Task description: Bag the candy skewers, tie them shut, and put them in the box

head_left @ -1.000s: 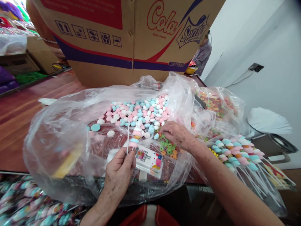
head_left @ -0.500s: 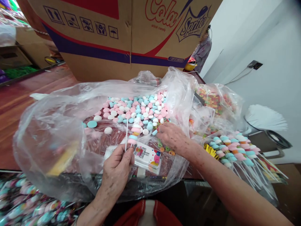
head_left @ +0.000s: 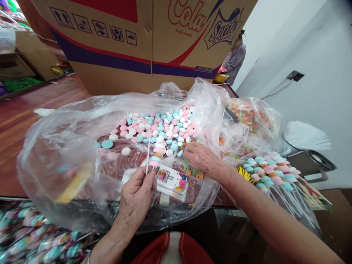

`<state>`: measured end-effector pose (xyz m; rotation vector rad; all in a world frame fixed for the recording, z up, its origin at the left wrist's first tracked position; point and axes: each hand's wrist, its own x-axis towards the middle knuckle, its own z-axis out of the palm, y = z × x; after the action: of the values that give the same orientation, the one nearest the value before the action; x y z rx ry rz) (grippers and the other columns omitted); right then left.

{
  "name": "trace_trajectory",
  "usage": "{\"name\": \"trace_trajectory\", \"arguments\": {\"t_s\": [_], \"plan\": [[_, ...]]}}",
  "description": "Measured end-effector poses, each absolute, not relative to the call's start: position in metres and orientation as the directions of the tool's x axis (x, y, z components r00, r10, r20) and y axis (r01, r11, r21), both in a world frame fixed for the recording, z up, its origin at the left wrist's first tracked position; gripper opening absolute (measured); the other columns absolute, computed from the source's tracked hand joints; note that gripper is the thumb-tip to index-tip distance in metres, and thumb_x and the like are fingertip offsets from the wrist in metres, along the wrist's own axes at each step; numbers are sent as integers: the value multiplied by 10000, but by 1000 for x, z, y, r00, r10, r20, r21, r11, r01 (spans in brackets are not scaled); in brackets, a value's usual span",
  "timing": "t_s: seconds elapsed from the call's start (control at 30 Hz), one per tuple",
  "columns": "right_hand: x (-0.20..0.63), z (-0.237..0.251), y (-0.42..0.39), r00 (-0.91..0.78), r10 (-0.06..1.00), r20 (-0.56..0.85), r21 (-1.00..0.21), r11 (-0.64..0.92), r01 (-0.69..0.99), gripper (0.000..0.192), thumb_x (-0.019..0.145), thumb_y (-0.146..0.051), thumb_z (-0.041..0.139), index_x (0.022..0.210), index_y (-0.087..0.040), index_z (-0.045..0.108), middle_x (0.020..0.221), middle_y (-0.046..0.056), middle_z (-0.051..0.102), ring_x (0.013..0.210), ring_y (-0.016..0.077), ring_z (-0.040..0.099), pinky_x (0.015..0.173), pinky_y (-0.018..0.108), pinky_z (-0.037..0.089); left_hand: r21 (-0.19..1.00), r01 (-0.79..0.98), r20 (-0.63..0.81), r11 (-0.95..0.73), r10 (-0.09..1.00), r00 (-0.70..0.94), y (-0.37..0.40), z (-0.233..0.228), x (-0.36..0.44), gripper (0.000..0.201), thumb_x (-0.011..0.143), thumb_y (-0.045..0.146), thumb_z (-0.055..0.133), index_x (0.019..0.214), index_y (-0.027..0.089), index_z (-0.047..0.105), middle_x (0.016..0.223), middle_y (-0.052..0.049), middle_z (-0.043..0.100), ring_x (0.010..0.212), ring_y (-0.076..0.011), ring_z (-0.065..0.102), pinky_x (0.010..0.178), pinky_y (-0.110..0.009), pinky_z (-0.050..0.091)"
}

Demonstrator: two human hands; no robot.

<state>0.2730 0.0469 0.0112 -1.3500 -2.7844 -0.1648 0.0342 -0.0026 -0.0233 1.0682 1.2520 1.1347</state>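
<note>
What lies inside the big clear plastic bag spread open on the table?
Inside the clear plastic bag: pink, white and blue disc candies, small ring candies, a printed card. The right hand covers some candies; wrinkled film blurs a yellow item.

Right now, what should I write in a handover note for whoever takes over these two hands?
Left hand: pinching a white stick upright, a few candies already stacked near its lower end.
Right hand: palm down on the small ring candies, fingertips at the edge of the pastel candy pile on the open plastic bag.
Finished skewers lie bagged to the right.
Done: stick partly loaded. Left: most of the stick is bare.
</note>
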Motion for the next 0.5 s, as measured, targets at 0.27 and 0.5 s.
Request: {"name": "trace_trajectory", "arguments": {"t_s": [0.27,0.5], "plan": [[270,22,42,-564,822,77,-99,569,816,130,862,-74,513,846,-156,613,895,69,620,892,193,548,793,295,418,991,-61,-118,121,991,57,-3,-28,31,261,892,415,581,755,194,559,566,66,443,449,-67,315,397,-195,212],[269,29,38,-558,826,-79,-229,530,817,158,835,-83,545,773,-186,649,759,10,656,745,157,581,689,249,410,989,-57,-131,134,990,56,-2,-26,31,237,895,404,582,789,192,573,572,68,452,445,-60,296,386,-189,197]]}}
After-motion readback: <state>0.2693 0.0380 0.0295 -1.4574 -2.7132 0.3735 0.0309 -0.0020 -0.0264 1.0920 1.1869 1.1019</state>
